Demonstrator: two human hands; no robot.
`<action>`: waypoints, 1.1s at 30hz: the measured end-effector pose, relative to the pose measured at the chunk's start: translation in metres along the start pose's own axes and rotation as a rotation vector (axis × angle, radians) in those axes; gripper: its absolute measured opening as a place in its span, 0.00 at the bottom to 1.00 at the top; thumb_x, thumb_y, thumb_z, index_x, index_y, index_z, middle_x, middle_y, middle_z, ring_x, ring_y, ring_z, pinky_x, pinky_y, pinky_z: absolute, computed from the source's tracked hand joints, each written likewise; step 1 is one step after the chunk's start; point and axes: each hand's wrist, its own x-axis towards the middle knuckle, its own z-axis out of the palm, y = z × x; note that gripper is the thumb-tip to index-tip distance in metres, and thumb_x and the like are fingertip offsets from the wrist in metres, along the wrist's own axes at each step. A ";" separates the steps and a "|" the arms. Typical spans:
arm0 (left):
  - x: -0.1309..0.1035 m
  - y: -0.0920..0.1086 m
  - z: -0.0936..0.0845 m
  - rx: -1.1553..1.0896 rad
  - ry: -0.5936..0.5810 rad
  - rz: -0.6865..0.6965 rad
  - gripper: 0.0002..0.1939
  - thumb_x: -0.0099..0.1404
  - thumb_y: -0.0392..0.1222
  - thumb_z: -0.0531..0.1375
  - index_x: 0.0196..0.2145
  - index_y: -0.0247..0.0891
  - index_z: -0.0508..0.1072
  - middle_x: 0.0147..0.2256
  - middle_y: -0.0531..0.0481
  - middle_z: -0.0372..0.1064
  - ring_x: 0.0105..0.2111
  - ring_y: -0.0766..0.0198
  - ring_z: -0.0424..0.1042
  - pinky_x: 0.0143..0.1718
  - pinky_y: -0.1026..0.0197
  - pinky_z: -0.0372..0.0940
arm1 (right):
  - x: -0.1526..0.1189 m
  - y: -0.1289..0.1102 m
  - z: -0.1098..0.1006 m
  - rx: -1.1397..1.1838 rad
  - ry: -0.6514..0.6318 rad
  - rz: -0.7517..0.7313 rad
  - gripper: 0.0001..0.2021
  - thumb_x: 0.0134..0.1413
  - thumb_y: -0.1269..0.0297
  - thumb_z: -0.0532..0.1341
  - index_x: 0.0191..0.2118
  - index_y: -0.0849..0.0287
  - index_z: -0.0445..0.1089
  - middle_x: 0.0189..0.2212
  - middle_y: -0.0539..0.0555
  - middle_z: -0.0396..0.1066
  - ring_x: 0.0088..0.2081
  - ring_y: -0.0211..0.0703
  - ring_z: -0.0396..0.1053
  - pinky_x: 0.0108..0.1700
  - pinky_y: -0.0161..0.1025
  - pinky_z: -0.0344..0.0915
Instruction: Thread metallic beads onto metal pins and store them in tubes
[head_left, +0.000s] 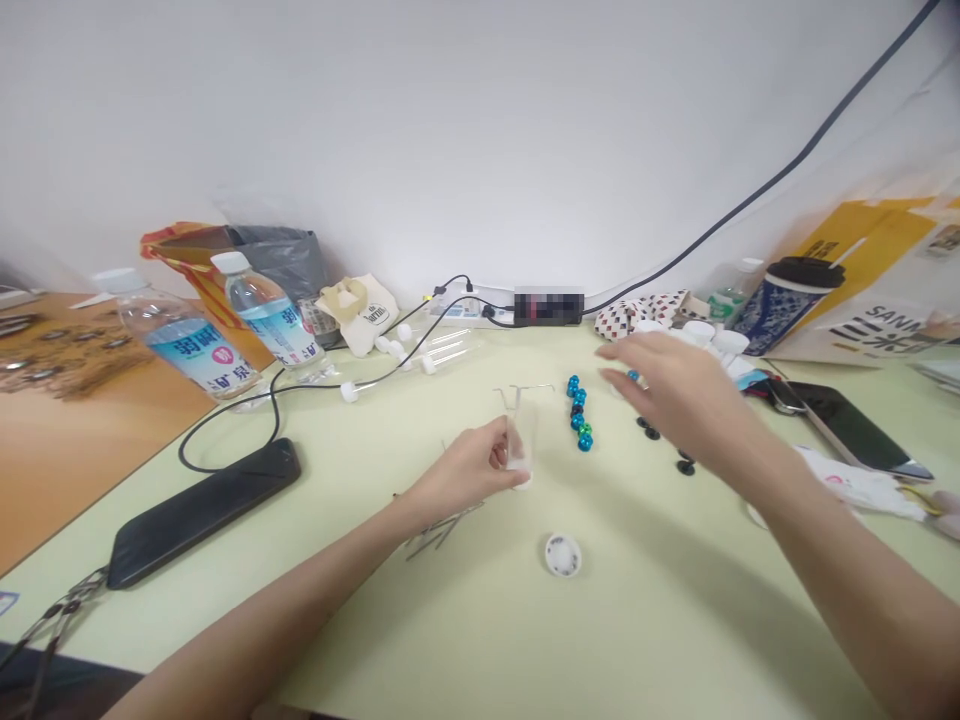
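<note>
My left hand (480,462) is closed round a clear plastic tube (523,435), which stands upright on the table. Thin bent metal wire pieces (534,387) show at the tube's top; whether they touch it I cannot tell. Over the right half of the table, my right hand (660,385) hangs with thumb and fingers apart. A small blue bead (634,375) shows by its fingers, apparently not gripped. Between the hands lies a row of shiny blue, green and dark beads (577,412). A white round cap (562,556) with small dark marks or bits lies in front.
Thin metal rods (442,532) lie beneath my left forearm. Small black pieces (685,464) sit under my right arm. Two water bottles (274,315) and a black power bank (202,512) are at left. A cup (787,300) and phone (855,428) are at right. Clear tubes (454,348) lie behind.
</note>
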 end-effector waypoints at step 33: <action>0.003 -0.007 -0.045 0.357 -0.042 -0.135 0.10 0.60 0.47 0.56 0.34 0.41 0.73 0.36 0.49 0.72 0.36 0.57 0.70 0.35 0.59 0.61 | -0.098 -0.042 0.064 0.219 -0.275 -0.225 0.15 0.57 0.82 0.48 0.44 0.66 0.68 0.41 0.63 0.70 0.42 0.51 0.68 0.39 0.47 0.72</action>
